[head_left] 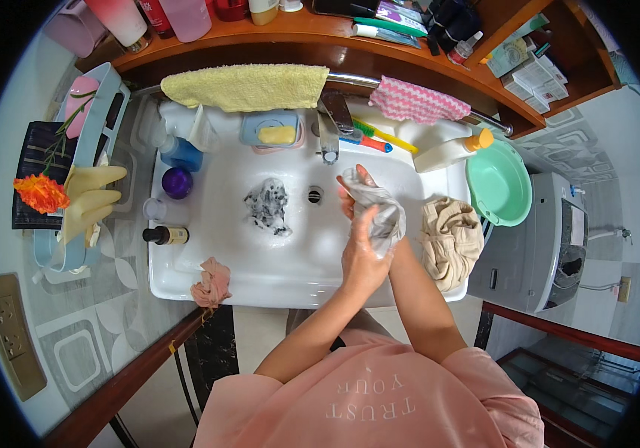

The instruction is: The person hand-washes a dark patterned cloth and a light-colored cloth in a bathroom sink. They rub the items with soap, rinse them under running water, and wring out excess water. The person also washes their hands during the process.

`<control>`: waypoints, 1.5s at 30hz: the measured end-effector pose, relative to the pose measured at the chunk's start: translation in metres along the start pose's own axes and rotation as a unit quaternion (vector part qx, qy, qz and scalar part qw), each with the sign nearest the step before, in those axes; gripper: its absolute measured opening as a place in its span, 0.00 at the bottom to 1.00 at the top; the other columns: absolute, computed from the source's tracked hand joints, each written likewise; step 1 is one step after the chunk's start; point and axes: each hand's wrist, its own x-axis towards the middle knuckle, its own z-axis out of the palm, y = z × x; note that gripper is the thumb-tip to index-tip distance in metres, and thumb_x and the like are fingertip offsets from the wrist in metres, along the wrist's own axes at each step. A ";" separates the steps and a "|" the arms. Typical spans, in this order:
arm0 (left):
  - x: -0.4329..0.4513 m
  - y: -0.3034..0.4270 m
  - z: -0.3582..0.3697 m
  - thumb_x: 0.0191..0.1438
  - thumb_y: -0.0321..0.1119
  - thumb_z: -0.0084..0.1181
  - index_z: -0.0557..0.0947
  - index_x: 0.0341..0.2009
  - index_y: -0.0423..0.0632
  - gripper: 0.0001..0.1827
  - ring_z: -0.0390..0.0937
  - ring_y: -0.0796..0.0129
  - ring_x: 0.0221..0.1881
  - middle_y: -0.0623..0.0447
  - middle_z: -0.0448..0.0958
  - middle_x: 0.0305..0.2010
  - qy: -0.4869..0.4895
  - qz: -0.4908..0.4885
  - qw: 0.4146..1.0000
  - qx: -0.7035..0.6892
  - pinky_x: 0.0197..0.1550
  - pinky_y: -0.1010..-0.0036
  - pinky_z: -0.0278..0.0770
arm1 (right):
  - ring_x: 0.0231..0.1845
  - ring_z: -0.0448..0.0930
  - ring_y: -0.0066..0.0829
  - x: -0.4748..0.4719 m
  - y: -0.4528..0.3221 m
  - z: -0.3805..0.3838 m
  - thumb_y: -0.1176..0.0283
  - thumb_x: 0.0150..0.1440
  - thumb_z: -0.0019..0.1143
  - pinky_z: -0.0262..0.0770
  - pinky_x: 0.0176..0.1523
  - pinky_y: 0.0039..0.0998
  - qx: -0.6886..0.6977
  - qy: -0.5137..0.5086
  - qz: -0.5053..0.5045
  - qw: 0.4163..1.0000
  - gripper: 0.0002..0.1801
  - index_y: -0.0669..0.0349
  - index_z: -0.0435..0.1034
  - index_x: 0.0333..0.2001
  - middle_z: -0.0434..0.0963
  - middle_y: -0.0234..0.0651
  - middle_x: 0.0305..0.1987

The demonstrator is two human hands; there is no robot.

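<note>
A wet light-grey cloth [390, 215] is bunched between my two hands over the right half of the white sink [308, 263]. My left hand [366, 252] grips its near side, with the thumb pointing up along the fabric. Beyond it, my right hand [348, 199] supports the cloth from beneath, and the fabric hides much of its palm. Suds whiten the skin of both hands. Left of the drain [315, 195] lies a black-and-white patterned cloth [268, 206] covered in foam. The faucet [329, 137] stands just past my hands.
A beige cloth [451, 241] rests on the right rim, near a lotion bottle [446, 154] and a green basin [499, 182]. Behind are brushes [384, 134] and a soap bar [276, 135]. Several bottles and a pink cloth [212, 283] line the left side. Towels [247, 87] hang behind.
</note>
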 end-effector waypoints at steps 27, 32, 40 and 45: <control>0.056 -0.044 -0.062 0.32 0.38 0.66 0.57 0.56 0.50 0.45 0.64 0.62 0.52 0.47 0.61 0.55 -0.159 -0.123 0.956 -0.213 0.53 0.70 0.60 | 0.22 0.71 0.27 0.015 -0.036 0.020 0.53 0.56 0.33 0.71 0.30 0.30 -0.011 -0.046 0.091 0.995 0.22 0.59 0.61 0.20 0.68 0.32 0.19; 0.072 -0.011 -0.056 0.25 0.32 0.67 0.52 0.57 0.51 0.53 0.58 0.60 0.56 0.46 0.51 0.59 -0.107 0.070 0.991 0.030 0.54 0.69 0.59 | 0.22 0.72 0.26 0.028 -0.028 0.029 0.53 0.56 0.34 0.72 0.27 0.28 -0.163 0.079 0.109 0.977 0.21 0.59 0.63 0.23 0.69 0.32 0.21; 0.074 -0.048 -0.058 0.37 0.22 0.53 0.62 0.53 0.48 0.34 0.69 0.66 0.43 0.51 0.67 0.47 -0.077 -0.063 0.984 -0.149 0.45 0.74 0.68 | 0.44 0.68 0.29 0.007 -0.023 0.029 0.47 0.53 0.35 0.65 0.48 0.29 -0.247 0.181 -0.040 0.951 0.29 0.58 0.57 0.49 0.66 0.38 0.44; 0.074 -0.043 -0.056 0.46 0.23 0.50 0.68 0.48 0.46 0.21 0.69 0.72 0.35 0.52 0.70 0.39 0.047 -0.244 0.849 -0.466 0.38 0.77 0.70 | 0.52 0.64 0.30 -0.043 0.021 -0.008 0.60 0.50 0.49 0.60 0.53 0.33 -0.413 0.085 -0.086 0.903 0.25 0.53 0.57 0.51 0.65 0.36 0.49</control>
